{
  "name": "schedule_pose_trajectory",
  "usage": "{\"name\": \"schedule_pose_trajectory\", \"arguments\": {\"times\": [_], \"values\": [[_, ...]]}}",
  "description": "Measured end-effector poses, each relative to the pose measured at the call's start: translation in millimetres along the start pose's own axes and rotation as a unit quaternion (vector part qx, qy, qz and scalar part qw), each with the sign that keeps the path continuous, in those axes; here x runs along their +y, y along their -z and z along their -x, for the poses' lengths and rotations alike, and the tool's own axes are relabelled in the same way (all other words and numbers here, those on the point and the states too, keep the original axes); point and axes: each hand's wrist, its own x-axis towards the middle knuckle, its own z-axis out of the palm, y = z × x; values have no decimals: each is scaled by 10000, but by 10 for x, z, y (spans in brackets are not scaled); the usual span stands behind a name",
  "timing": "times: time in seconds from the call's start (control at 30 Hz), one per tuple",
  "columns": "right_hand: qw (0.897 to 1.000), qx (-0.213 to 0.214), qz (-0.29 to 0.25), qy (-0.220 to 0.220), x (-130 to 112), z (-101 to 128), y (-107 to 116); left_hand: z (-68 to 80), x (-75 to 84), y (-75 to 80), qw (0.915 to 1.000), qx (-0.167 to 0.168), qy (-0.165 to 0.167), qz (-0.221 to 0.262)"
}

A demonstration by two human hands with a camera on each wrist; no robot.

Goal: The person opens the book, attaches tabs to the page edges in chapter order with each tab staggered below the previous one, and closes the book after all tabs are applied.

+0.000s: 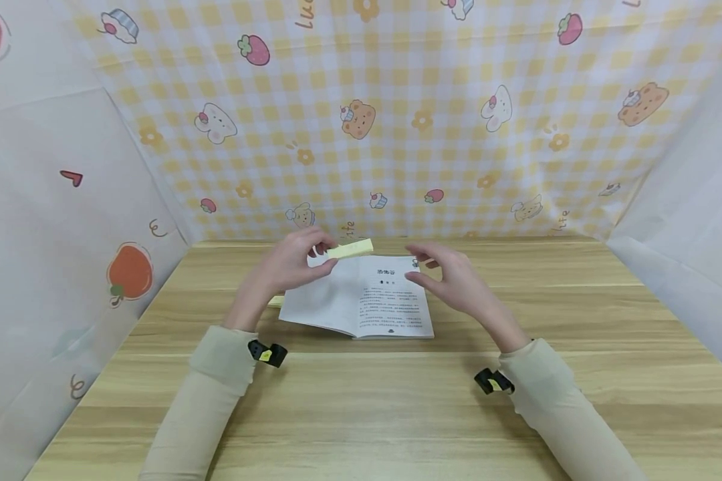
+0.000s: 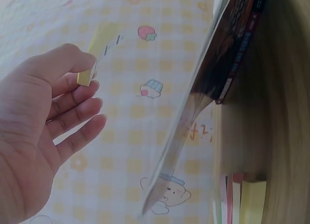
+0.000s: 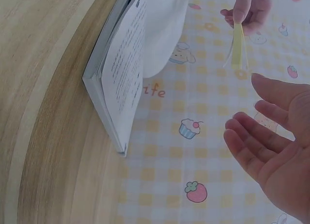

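- the left hand (image 1: 289,264) pinches a yellow strip (image 1: 350,250) by one end, just above the open book (image 1: 361,297).
- the right hand (image 1: 451,280) is empty — fingers spread, relaxed — over the book's right page.
- the book lies flat on the wooden table (image 1: 397,401).

— What's around, apart from what's being handled?
— A pale wooden worktop (image 1: 577,374), and a yellow checked cloth (image 1: 397,120) printed with bears, bunnies and strawberries hanging along its far edge.
— And the sides?
— White sheets (image 1: 42,267) with fruit drawings along the left and right edges.
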Motion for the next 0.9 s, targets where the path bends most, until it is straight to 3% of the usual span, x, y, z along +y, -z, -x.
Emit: {"name": "schedule_pose_trajectory", "arguments": {"times": [0.9], "values": [[9975,262,176,639,-145,15,-19,-52,323,-168,9969,-260,-699,259]]}}
